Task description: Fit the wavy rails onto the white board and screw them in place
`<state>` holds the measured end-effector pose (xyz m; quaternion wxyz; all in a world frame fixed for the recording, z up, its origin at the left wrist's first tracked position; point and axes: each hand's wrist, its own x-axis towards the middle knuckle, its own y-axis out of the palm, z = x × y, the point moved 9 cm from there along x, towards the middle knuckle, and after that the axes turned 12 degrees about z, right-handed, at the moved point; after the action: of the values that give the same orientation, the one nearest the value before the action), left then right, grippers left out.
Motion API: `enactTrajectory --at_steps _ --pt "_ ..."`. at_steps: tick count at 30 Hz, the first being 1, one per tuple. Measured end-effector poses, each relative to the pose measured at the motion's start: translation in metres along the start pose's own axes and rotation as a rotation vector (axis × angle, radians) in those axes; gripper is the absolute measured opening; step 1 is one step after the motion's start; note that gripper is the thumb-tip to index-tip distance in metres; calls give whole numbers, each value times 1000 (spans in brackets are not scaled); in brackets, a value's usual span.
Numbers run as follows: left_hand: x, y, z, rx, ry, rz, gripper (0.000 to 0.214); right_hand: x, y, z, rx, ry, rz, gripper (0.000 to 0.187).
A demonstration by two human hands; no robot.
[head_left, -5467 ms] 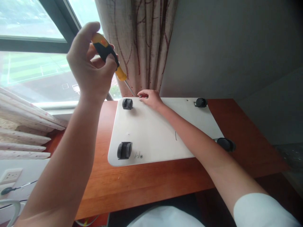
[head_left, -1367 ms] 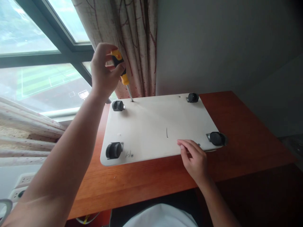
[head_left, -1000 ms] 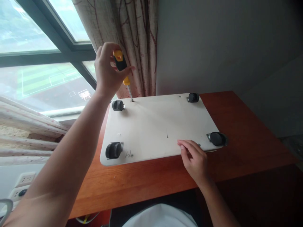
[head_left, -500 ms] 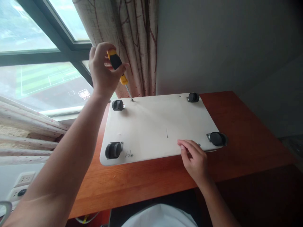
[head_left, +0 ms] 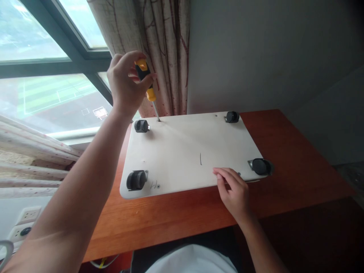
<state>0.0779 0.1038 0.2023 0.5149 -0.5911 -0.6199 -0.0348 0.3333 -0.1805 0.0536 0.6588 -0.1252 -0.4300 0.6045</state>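
Note:
My left hand (head_left: 127, 81) is closed around the yellow and black handle of a screwdriver (head_left: 150, 93). The screwdriver leans slightly, its metal tip down at a screw (head_left: 158, 120) near the far left edge of a white board (head_left: 182, 148). Black caster wheels sit at the board's corners; the far left caster (head_left: 141, 126) is closest to the tip. Over the board's near edge, my right hand (head_left: 234, 191) has thumb and fingertips pinched together. Whether anything small is between them cannot be made out.
The board lies on a reddish-brown wooden table (head_left: 170, 214). Two casters (head_left: 260, 166) stand on its right side, another (head_left: 136, 180) near left. A curtain (head_left: 167, 57) and window (head_left: 36, 87) are behind and left; a grey wall (head_left: 256, 57) rises behind.
The screwdriver's handle has swung a little to the right and more upright, with my left fingers shifting around it. The tip stays at the same spot. My right hand is unmoved.

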Motion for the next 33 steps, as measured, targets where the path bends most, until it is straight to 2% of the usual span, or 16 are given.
enactTrajectory --at_steps 4,7,12,15,18,21,23,27,29,33 --pt "0 5 2 -96 28 50 51 0 1 0 -7 5 2 31" --pt "-3 6 0 -120 55 65 42 1 1 0 -12 4 3 30" --pt "-4 -8 -3 26 -16 -75 37 0 1 -1 -6 12 6 30" --pt "-4 -8 0 7 -50 -102 43 0 1 -1 -6 5 3 31" --pt "-5 -2 0 -96 -9 -73 54 0 1 -1 -6 6 5 31" --pt "-6 5 -4 -150 45 -14 40 0 1 -2 -6 10 10 31" --pt "-7 7 -7 -108 56 4 37 0 1 -1 -8 8 8 30" --pt "-6 2 -8 26 13 -49 57 -1 1 0 -16 9 4 30" --pt "-5 2 -4 44 -26 -60 58 -1 2 0 -20 12 8 31" --pt "-5 10 -1 -3 -5 29 57 -1 2 1 -20 6 2 30"
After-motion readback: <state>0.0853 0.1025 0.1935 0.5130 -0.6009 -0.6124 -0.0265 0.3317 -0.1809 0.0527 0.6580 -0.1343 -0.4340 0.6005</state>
